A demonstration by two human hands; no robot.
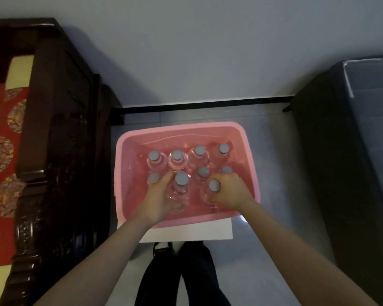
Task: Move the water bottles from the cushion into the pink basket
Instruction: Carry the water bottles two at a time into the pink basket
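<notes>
I have each hand clenched round 1 upright bottle inside the pink basket [128, 149], left hand [158, 200] on the left bottle [181, 184], right hand [231, 192] on the right bottle [214, 188], long axes vertical, just near of the 2 standing rows.

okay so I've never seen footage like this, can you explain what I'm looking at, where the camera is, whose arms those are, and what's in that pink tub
There is no machine here. One wide-angle camera sits on a person's head and looks down, so the two bare arms are the wearer's own; their legs show at the bottom. On the floor stands a pink basket holding clear water bottles with grey caps, standing upright in rows; I count nine caps. The left hand grips one bottle and the right hand grips another, both inside the basket. A dark wooden seat with a red cushion is on the left; no bottles show on it.
</notes>
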